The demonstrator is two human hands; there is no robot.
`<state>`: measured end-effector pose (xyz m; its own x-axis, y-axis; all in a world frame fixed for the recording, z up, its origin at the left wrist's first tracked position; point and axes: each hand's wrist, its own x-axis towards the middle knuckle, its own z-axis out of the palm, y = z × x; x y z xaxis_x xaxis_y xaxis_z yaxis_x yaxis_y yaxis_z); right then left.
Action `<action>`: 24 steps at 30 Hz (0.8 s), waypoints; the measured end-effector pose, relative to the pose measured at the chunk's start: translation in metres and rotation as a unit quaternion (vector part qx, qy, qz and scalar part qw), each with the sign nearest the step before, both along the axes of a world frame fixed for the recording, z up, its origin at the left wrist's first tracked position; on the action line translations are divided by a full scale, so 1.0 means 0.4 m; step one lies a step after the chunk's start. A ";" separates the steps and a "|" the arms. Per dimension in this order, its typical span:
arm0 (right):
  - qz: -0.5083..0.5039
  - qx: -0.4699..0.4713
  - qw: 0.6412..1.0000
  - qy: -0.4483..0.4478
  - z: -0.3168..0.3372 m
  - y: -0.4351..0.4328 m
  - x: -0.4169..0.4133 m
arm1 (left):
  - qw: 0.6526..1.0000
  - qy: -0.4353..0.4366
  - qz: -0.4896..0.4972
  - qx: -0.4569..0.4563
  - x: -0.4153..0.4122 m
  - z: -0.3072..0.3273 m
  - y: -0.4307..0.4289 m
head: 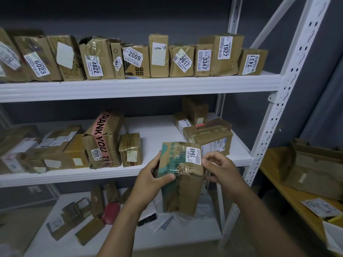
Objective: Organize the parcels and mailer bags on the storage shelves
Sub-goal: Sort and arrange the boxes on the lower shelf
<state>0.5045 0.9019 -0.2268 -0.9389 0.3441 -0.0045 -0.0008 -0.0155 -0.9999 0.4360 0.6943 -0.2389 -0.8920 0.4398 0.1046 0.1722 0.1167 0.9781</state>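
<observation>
Left hand (pixel 155 178) grips the parcel (pixel 181 182) before the middle shelf (pixel 111 175); right hand (pixel 220 169) pinches its label (pixel 193 154)

**1649 parcel (pixel 181 175) in hand, not yet shelved**

Brown cardboard parcel w/ teal print, clear tape, white label "1649" top right. Upright, gripped by left hand (pixel 150 175) & right hand (pixel 220 167) in front of mid shelf (pixel 157 127). Top shelf (pixel 139 86): labelled boxes (pixel 159 56) in a tight upright row.
</observation>
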 end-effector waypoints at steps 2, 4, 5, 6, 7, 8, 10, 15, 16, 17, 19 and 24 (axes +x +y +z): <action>0.009 -0.044 0.999 0.009 0.002 -0.001 -0.011 | 1.000 0.007 -0.019 0.006 -0.023 0.010 -0.013; 0.039 -0.053 0.998 0.002 0.002 -0.007 -0.015 | 0.998 0.037 -0.045 -0.022 -0.045 0.027 -0.017; 0.050 -0.037 0.998 -0.003 -0.003 -0.012 -0.019 | 0.996 0.056 -0.059 -0.037 -0.057 0.035 -0.017; 0.049 -0.029 0.998 -0.005 -0.004 -0.019 -0.023 | 0.993 0.077 -0.069 -0.048 -0.070 0.042 -0.014; 0.038 -0.024 0.999 -0.001 -0.006 -0.022 -0.028 | 0.991 0.097 -0.073 -0.056 -0.082 0.047 -0.010; 0.022 -0.021 1.000 0.006 -0.001 -0.027 -0.033 | 0.989 0.114 -0.071 -0.062 -0.093 0.048 -0.004; -0.009 -0.003 1.000 0.026 0.011 -0.024 -0.045 | 0.990 0.121 -0.046 -0.062 -0.113 0.041 0.010; -0.031 0.092 0.995 0.039 0.037 -0.019 -0.081 | 0.992 0.087 0.049 -0.078 -0.153 0.002 0.033; -0.037 0.105 0.993 0.038 0.037 -0.021 -0.090 | 0.994 0.070 0.044 -0.069 -0.158 -0.001 0.035; -0.042 0.112 0.992 0.040 0.031 -0.020 -0.101 | 0.996 0.053 0.033 -0.059 -0.164 -0.005 0.035; -0.048 0.111 0.992 0.044 0.025 -0.023 -0.125 | 0.998 0.040 0.012 -0.042 -0.182 -0.011 0.032; -0.051 0.130 0.989 0.045 0.006 -0.049 -0.186 | 1.000 0.012 -0.022 0.004 -0.232 -0.036 0.012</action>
